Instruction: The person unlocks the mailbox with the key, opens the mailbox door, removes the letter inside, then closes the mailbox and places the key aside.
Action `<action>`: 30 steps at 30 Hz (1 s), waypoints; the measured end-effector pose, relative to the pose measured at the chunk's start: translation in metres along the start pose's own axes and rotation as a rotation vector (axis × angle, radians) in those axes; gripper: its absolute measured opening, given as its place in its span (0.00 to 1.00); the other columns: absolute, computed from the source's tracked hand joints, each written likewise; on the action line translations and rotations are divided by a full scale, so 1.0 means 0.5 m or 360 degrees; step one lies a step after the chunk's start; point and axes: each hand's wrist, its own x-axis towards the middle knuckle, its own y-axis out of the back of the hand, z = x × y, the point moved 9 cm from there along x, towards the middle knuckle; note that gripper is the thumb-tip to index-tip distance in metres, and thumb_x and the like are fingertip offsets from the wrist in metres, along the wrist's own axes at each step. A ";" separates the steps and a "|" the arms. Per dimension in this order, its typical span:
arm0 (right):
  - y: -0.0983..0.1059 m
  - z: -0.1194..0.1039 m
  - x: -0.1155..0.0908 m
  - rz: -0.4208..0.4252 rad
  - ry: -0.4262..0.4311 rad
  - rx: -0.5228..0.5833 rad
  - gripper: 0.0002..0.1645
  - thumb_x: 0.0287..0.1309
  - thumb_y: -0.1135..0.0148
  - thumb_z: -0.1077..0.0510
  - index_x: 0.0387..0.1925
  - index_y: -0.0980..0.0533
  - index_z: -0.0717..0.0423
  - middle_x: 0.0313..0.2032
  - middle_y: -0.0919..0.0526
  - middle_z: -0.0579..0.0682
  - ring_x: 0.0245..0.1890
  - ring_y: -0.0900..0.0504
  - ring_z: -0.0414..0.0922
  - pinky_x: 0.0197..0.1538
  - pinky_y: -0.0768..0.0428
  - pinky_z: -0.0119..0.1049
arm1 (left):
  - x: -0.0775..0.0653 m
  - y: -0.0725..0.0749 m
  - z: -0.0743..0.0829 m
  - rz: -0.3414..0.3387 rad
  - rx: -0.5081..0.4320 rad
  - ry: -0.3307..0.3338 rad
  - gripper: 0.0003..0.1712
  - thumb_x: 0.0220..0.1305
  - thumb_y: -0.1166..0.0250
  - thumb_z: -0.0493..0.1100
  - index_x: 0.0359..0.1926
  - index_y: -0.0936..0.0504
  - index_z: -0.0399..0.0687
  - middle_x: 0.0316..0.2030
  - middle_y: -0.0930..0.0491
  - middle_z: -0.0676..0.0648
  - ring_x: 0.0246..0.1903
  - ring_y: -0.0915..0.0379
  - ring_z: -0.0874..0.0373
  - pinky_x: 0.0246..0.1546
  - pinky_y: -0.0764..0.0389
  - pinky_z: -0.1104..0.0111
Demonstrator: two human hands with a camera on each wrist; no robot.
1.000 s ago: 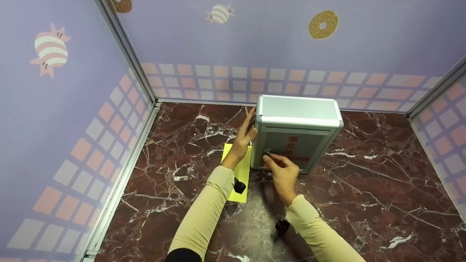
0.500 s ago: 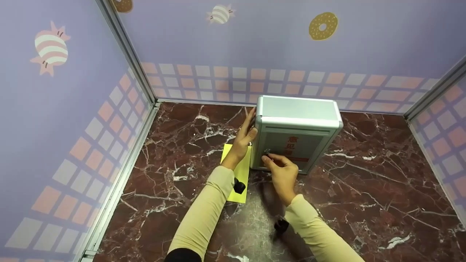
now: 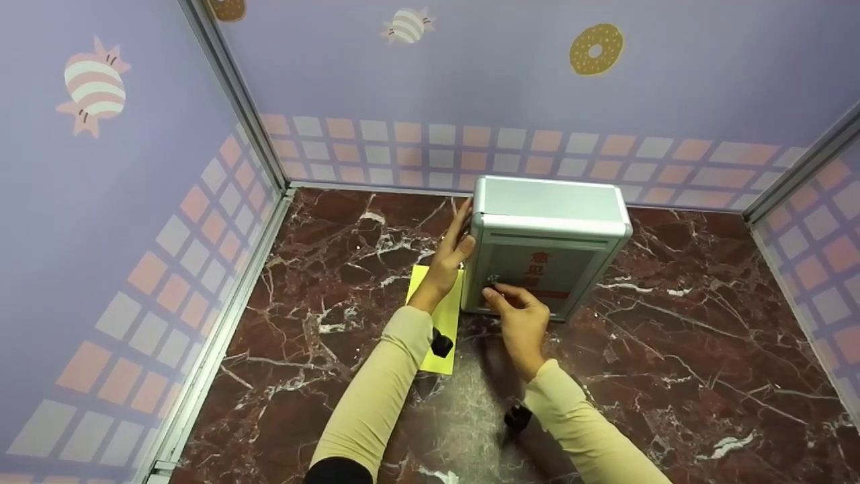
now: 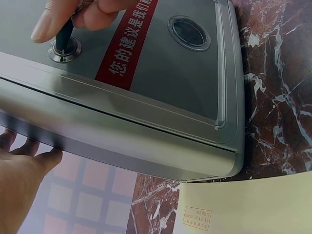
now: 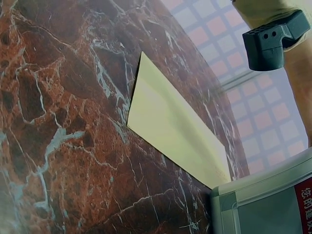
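Observation:
A silver metal suggestion box (image 3: 551, 202) with red lettering stands upright on the marbled surface. My left hand (image 3: 443, 265) rests against its left side, fingers extended along it. In front of the box, my right hand (image 3: 526, 326) pinches a dark-headed key (image 4: 64, 36) between thumb and finger. The left wrist view shows that key in a round lock (image 4: 63, 54) on the front panel, beside a red strip with white characters. Below my left wrist lies a yellow envelope (image 3: 446, 312), next to the box. In the right wrist view, the right hand is out of sight.
A round window (image 4: 189, 33) is set in the panel near the box's lower end. Patterned lilac walls (image 3: 497, 81) enclose the marbled tabletop (image 3: 322, 376) at the back and both sides. A black wrist camera (image 3: 441, 343) hangs over the envelope.
The view shifts very slightly. Both hands keep their places, the left on the box's side and the right at the key; the box and envelope stay put.

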 end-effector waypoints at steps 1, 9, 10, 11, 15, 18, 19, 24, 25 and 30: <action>-0.001 -0.008 -0.002 -0.0003 -0.0006 -0.0012 0.13 0.48 0.23 0.65 0.35 0.16 0.70 0.27 0.15 0.62 0.24 0.15 0.50 0.31 0.16 0.40 | 0.000 0.000 0.000 -0.0002 -0.0002 0.0000 0.33 0.74 0.58 0.30 0.75 0.57 0.32 0.73 0.52 0.30 0.71 0.52 0.49 0.70 0.50 0.51; -0.008 -0.060 -0.021 -0.0037 0.0013 -0.0074 0.13 0.51 0.27 0.70 0.38 0.18 0.75 0.28 0.16 0.66 0.27 0.15 0.58 0.34 0.16 0.47 | -0.001 0.000 -0.004 -0.0019 -0.0023 0.0008 0.33 0.75 0.58 0.31 0.76 0.58 0.32 0.73 0.53 0.30 0.72 0.54 0.46 0.70 0.50 0.52; -0.008 -0.061 -0.022 -0.0040 0.0010 -0.0081 0.13 0.51 0.27 0.70 0.38 0.18 0.75 0.28 0.16 0.66 0.27 0.15 0.58 0.33 0.16 0.45 | -0.002 0.000 -0.005 -0.0022 -0.0019 0.0016 0.33 0.75 0.58 0.32 0.76 0.58 0.33 0.73 0.53 0.31 0.72 0.54 0.46 0.70 0.49 0.53; -0.008 -0.061 -0.023 -0.0041 0.0008 -0.0084 0.13 0.52 0.27 0.70 0.38 0.18 0.75 0.28 0.16 0.66 0.27 0.15 0.58 0.33 0.16 0.43 | -0.002 0.000 -0.006 -0.0025 -0.0011 0.0022 0.33 0.75 0.58 0.32 0.76 0.59 0.33 0.73 0.53 0.31 0.72 0.54 0.45 0.70 0.49 0.54; -0.008 -0.060 -0.023 -0.0053 0.0018 -0.0078 0.13 0.52 0.27 0.70 0.39 0.18 0.74 0.28 0.16 0.65 0.27 0.15 0.56 0.31 0.16 0.38 | -0.001 -0.001 -0.005 -0.0032 -0.0003 0.0015 0.33 0.75 0.58 0.32 0.76 0.59 0.32 0.73 0.53 0.31 0.71 0.55 0.41 0.69 0.50 0.50; -0.007 -0.061 -0.023 -0.0057 0.0025 -0.0071 0.13 0.52 0.27 0.69 0.39 0.18 0.75 0.29 0.16 0.65 0.27 0.15 0.55 0.31 0.17 0.35 | 0.001 -0.002 -0.004 -0.0034 -0.0012 0.0000 0.33 0.75 0.58 0.30 0.76 0.59 0.32 0.73 0.53 0.31 0.71 0.55 0.40 0.69 0.51 0.47; -0.007 -0.059 -0.024 -0.0059 0.0025 -0.0067 0.13 0.52 0.27 0.69 0.39 0.18 0.75 0.29 0.16 0.65 0.27 0.15 0.55 0.31 0.17 0.35 | 0.000 -0.002 -0.004 -0.0034 -0.0017 -0.0001 0.33 0.75 0.58 0.30 0.76 0.59 0.32 0.73 0.53 0.31 0.71 0.55 0.40 0.69 0.51 0.47; -0.008 -0.056 -0.029 -0.0077 0.0039 -0.0029 0.13 0.52 0.28 0.70 0.39 0.19 0.77 0.30 0.16 0.66 0.28 0.14 0.53 0.33 0.16 0.36 | -0.001 -0.001 -0.004 -0.0028 0.0004 0.0022 0.33 0.76 0.57 0.35 0.76 0.58 0.34 0.73 0.52 0.32 0.71 0.53 0.45 0.70 0.49 0.54; -0.008 -0.056 -0.031 -0.0084 0.0047 -0.0025 0.13 0.53 0.28 0.71 0.39 0.19 0.78 0.31 0.16 0.66 0.28 0.14 0.52 0.33 0.16 0.36 | -0.002 -0.001 -0.005 -0.0025 0.0013 0.0031 0.34 0.77 0.56 0.37 0.76 0.58 0.34 0.73 0.52 0.33 0.71 0.53 0.47 0.70 0.48 0.57; -0.010 -0.058 -0.039 -0.0105 0.0088 -0.0035 0.13 0.52 0.28 0.71 0.39 0.19 0.78 0.31 0.15 0.65 0.29 0.14 0.48 0.34 0.17 0.35 | -0.005 0.001 -0.008 -0.0017 0.0007 0.0052 0.37 0.77 0.54 0.45 0.76 0.57 0.36 0.74 0.51 0.35 0.72 0.53 0.51 0.69 0.48 0.62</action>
